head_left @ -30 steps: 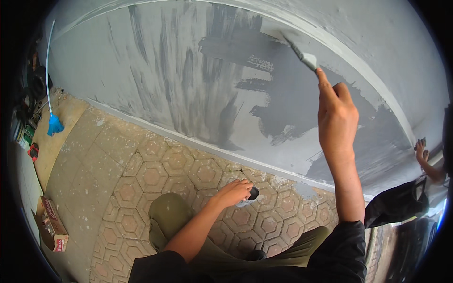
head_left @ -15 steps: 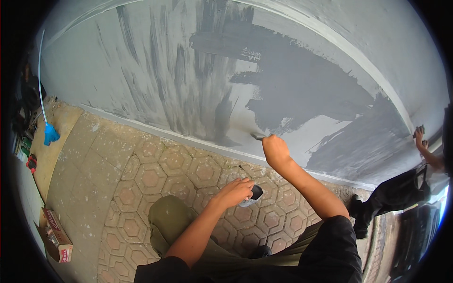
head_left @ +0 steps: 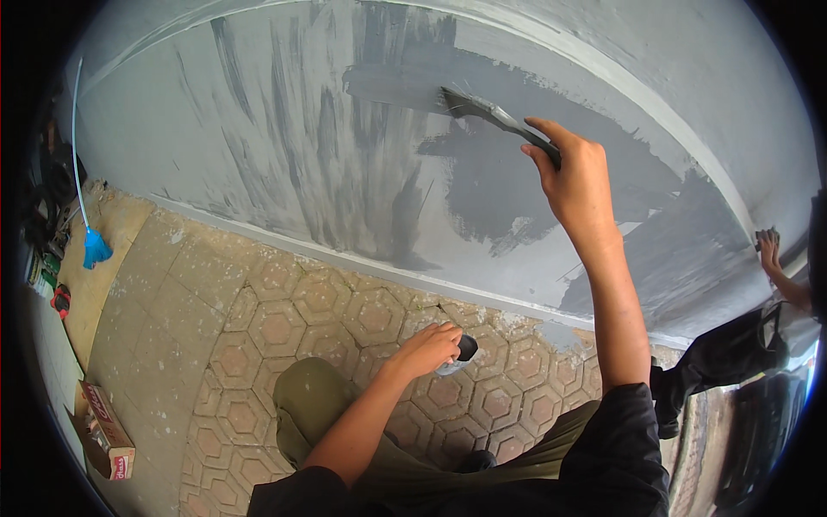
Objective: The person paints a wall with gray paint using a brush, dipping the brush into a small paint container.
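My right hand [head_left: 575, 177] is closed round the handle of a paintbrush [head_left: 493, 115], its dark bristles at the upper middle of the wall. The wall [head_left: 172, 103] is light grey, with streaks on its left part and a broad patch of darker grey paint [head_left: 508, 164] on its right. Lower down, my left hand [head_left: 428, 349] grips a small cup [head_left: 465, 349] with a dark inside, above the paving. Part of the cup is hidden behind my fingers. Whether the bristles touch the wall, I cannot tell.
Hexagonal paving [head_left: 276, 319] runs along the wall's foot. At the left are a blue broom [head_left: 96, 247] leaning on the wall and an open cardboard box [head_left: 108, 435]. Another person in dark trousers [head_left: 719, 362] works at the far right, one hand [head_left: 767, 246] at the wall.
My right hand has lifted the paintbrush from low on the wall, up and to the right. The brush has turned so its bristles show. My left hand keeps the cup in nearly the same place.
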Demonstrator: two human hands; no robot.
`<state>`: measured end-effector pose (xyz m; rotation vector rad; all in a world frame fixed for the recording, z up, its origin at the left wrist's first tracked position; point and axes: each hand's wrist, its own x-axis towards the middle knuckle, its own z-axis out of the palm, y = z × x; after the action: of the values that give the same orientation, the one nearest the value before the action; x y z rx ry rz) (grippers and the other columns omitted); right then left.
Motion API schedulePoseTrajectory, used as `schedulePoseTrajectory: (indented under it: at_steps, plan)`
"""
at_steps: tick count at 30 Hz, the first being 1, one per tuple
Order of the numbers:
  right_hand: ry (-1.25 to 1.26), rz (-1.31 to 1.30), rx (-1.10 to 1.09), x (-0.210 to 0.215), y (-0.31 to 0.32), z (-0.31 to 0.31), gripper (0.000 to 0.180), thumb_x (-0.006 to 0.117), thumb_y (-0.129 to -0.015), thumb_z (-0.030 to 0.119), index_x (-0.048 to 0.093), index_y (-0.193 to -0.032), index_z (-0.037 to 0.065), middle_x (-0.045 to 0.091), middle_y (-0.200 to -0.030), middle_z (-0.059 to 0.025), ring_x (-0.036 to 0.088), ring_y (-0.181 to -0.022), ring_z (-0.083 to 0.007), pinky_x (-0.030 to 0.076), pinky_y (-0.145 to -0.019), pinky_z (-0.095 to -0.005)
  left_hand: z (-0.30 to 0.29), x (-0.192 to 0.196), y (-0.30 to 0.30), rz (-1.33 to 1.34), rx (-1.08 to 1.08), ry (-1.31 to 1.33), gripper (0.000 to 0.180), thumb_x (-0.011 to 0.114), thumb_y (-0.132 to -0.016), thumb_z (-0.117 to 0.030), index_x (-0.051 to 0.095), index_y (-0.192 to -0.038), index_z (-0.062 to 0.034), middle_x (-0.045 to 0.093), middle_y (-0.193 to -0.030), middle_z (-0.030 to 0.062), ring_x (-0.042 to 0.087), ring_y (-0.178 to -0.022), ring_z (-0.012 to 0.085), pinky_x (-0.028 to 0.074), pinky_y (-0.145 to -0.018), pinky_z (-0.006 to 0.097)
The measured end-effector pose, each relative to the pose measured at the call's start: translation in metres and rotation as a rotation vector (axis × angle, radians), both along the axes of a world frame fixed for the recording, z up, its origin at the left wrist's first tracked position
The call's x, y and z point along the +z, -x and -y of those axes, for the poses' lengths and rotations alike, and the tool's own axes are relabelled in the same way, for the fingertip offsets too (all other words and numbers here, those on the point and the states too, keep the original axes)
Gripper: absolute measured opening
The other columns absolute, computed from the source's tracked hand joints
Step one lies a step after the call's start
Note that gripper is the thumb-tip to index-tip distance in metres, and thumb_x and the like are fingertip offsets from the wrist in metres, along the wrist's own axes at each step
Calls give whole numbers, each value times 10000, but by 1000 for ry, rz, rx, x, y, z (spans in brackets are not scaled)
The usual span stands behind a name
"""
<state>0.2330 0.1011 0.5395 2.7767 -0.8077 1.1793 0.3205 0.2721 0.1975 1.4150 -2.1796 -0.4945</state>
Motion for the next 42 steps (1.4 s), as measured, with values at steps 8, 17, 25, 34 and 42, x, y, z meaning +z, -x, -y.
schedulePoseTrajectory:
  at_steps: [8,17,25,34,42]
  plan:
    - [288,-102,-146,-60,-2,25,545,739,-993,128,596,-1519,119,554,-799,-126,617,-639,-311,513,-599,-462,2,-3,2,14,-37,-5,85,800,-814,-175,756,-858,-116,574,-1019,26,561,-1084,239,466,-940,391]
    - [-10,109,-17,-102,23,10,584,788,-963,130,588,-1508,59,664,-893,-148,636,-706,-322,533,-676,-449,0,-3,4,-13,-34,32,75,814,-793,-142,765,-838,-106,581,-990,31,575,-1060,242,474,-931,386]
    - [-148,154,33,-134,48,32,554,849,-920,151,660,-1428,36,628,-825,-99,542,-658,-220,477,-643,-372,-4,0,3,-26,-28,-11,71,805,-824,-127,790,-891,-111,572,-990,26,566,-1061,236,476,-949,391]
    - [-650,599,76,-188,98,66,386,836,-930,120,740,-1290,22,494,-752,-5,458,-702,-90,379,-623,-272,-6,6,5,-24,-29,-54,73,804,-839,-119,784,-909,-117,576,-1002,20,572,-1074,241,479,-967,394]
    - [-93,592,-256,-245,160,126,458,954,-798,234,692,-1118,36,645,-855,-73,551,-741,-218,500,-701,-354,-4,8,2,-30,-53,19,79,805,-819,-121,786,-895,-109,612,-979,39,594,-1033,257,497,-897,416]
